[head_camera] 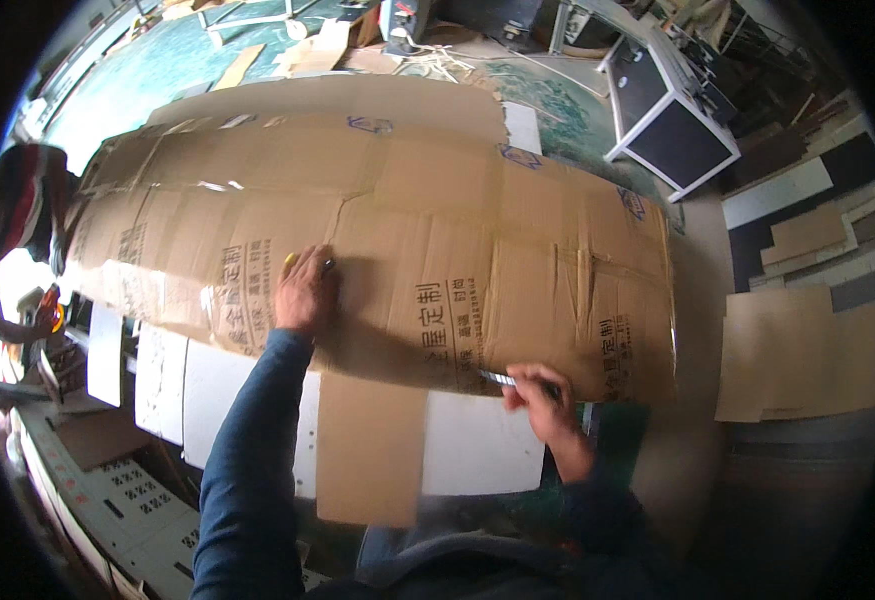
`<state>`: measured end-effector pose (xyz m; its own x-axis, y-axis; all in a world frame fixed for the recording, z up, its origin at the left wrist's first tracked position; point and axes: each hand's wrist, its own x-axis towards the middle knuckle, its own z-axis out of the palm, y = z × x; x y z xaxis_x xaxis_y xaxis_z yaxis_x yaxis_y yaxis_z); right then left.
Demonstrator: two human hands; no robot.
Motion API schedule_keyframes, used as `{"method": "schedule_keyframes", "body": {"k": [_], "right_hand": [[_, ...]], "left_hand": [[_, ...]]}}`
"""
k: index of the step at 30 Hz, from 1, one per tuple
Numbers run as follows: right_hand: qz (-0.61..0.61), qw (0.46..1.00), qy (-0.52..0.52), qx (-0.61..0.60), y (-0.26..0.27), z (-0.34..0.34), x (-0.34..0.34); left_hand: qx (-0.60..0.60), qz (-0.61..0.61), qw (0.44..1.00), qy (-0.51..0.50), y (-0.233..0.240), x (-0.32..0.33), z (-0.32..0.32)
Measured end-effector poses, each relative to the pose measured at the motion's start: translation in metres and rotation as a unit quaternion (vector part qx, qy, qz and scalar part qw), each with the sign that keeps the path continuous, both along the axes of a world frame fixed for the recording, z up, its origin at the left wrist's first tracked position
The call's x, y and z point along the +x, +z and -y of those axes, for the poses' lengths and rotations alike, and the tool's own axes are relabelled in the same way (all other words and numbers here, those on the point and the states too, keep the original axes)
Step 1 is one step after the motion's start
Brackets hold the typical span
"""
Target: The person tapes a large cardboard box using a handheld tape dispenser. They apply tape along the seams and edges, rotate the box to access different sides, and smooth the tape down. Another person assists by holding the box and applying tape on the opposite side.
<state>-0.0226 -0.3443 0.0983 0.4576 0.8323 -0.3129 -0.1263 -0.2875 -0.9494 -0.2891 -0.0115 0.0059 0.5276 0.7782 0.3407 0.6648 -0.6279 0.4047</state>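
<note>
A long cardboard-wrapped package [400,225] lies before me, with printed writing and clear tape across it. My left hand [304,291] rests palm down on its top, left of the middle. A small dark spot shows by its index finger and a yellow one by another finger; what they are is unclear. At the near edge, my right hand [546,405] grips a utility knife [499,378] with a dark handle. Its silvery blade points left and lies against the cardboard. A narrow cardboard strip [371,450] sticks out from beneath the package towards me.
White panels [482,442] lie under the near edge. At the left end stands another person [24,217], an orange tool [48,304] by their hand. A white-framed cart [677,135] stands far right; stacked boards [805,352] lie at right. Cardboard scraps [317,49] litter the floor beyond.
</note>
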Motion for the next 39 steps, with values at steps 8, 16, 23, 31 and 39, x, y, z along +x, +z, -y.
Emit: {"method": "schedule_keyframes", "body": {"k": [8, 16, 23, 31, 39], "right_hand": [[0.119, 0.980, -0.019, 0.158, -0.025, -0.292, 0.052], [0.211, 0.970, -0.003, 0.120, -0.067, -0.399, 0.073], [0.283, 0.949, 0.056, 0.125, -0.083, -0.398, 0.062], [0.186, 0.970, -0.021, 0.152, -0.090, -0.392, 0.080], [0.338, 0.919, 0.035, 0.199, -0.094, -0.374, 0.055]], "left_hand": [[0.011, -0.020, 0.999, 0.039, 0.004, -0.004, -0.001], [0.025, -0.005, 0.999, 0.039, -0.003, -0.008, -0.003], [0.031, 0.001, 0.998, 0.051, -0.001, -0.008, -0.002], [0.032, 0.002, 0.998, 0.051, 0.004, -0.004, 0.001], [0.041, 0.005, 0.998, 0.053, 0.002, -0.004, 0.001]]}}
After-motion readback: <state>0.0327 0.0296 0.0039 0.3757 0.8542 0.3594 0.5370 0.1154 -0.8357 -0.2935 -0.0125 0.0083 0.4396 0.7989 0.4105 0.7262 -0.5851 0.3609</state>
